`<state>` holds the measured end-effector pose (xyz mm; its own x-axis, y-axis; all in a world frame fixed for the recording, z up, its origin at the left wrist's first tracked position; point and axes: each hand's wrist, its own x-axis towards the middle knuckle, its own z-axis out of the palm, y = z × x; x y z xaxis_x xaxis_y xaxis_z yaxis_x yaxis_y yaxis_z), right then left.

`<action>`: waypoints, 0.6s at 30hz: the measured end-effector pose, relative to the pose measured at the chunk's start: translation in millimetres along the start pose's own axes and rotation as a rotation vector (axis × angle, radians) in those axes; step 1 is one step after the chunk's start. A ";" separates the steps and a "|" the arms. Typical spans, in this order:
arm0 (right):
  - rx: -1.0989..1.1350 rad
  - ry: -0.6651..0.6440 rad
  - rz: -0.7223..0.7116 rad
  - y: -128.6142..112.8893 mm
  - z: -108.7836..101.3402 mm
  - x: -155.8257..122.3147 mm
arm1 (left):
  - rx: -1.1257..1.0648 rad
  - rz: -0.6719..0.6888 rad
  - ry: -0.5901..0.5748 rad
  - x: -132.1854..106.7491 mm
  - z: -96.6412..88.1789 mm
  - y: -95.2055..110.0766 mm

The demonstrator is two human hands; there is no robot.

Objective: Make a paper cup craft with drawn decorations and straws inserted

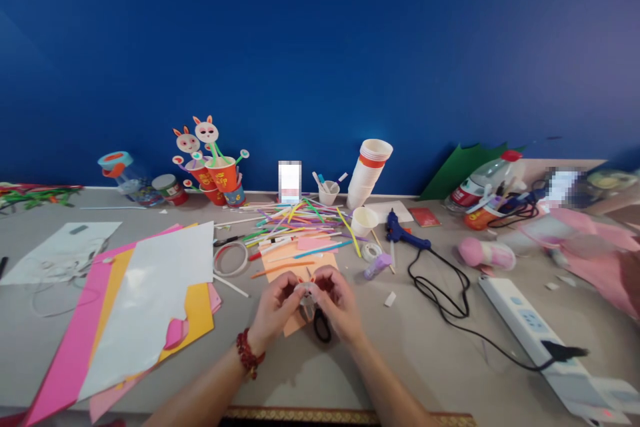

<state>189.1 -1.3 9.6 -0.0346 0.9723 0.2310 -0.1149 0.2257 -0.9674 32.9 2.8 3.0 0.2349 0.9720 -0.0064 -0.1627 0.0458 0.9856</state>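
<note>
My left hand (pixel 274 310) and my right hand (pixel 340 303) meet over the middle of the grey table (pixel 350 373). Both have their fingers curled round a small pale piece (pixel 306 291) pinched between them; I cannot make out what it is. A red bead bracelet (pixel 247 353) sits on my left wrist. Under my right hand lie black-handled scissors (pixel 321 327). Beneath the hands is an orange sheet (pixel 293 270).
Coloured straws (pixel 300 223) are scattered behind the hands. Pink, yellow and white sheets (pixel 150 293) lie to the left. A blue glue gun (pixel 400 232) with black cord, a white power strip (pixel 530 327), stacked paper cups (pixel 369 170), tape rolls and bunny cup crafts (pixel 215 170) stand around.
</note>
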 end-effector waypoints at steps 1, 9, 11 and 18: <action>0.000 -0.006 -0.003 0.8 0.7 -0.2 | 0.012 0.007 -0.005 0.0 -0.1 0.0; 0.039 0.016 0.048 11.0 0.8 -1.1 | 0.076 0.038 -0.021 -0.9 0.7 1.7; 0.051 0.022 0.062 10.6 1.3 -1.0 | 0.080 0.037 -0.023 -1.3 1.1 2.1; 0.075 0.071 0.094 7.8 4.8 -1.7 | 0.064 0.028 -0.034 -0.9 2.3 2.0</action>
<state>183.5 -1.5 2.1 0.0208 0.9914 0.1292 -0.1881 0.1308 -0.9734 34.6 1.5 5.4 0.2634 0.9643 0.0260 -0.1081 0.0027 0.9941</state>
